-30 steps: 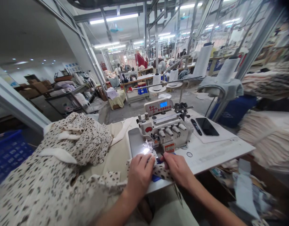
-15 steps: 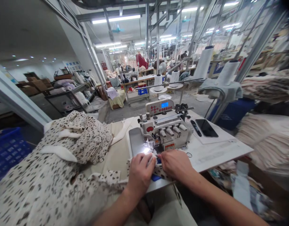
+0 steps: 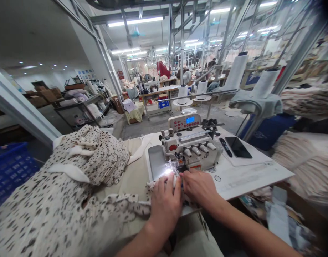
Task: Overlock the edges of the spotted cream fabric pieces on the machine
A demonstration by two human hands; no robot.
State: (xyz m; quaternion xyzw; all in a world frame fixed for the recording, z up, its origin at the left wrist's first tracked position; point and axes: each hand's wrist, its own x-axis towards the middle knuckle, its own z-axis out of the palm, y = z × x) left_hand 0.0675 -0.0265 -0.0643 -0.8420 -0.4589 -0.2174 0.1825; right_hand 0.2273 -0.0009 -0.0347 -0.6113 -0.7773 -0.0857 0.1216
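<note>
A white overlock sewing machine [image 3: 192, 148] stands on the white table [image 3: 246, 176], its lamp lighting the needle area. Right in front of the presser foot, both my hands press on a piece of cream fabric with black spots [image 3: 142, 203]. My left hand [image 3: 165, 201] lies palm down on the cloth, fingers stretched toward the needle. My right hand [image 3: 197, 185] rests beside it, fingers curled onto the fabric edge just below the machine's front. The cloth under my hands is mostly hidden.
A large heap of the same spotted fabric [image 3: 59, 185] fills the left side. A black phone [image 3: 238, 147] and a dark pen-like tool [image 3: 226, 147] lie to the right of the machine. Thread cones [image 3: 182, 92] stand behind. A blue crate [image 3: 11, 167] sits far left; stacked cloth [image 3: 308, 160] far right.
Both hands have slid forward toward the presser foot, pushing the spotted fabric closer to the needle. The blue patch below my hands is now covered.
</note>
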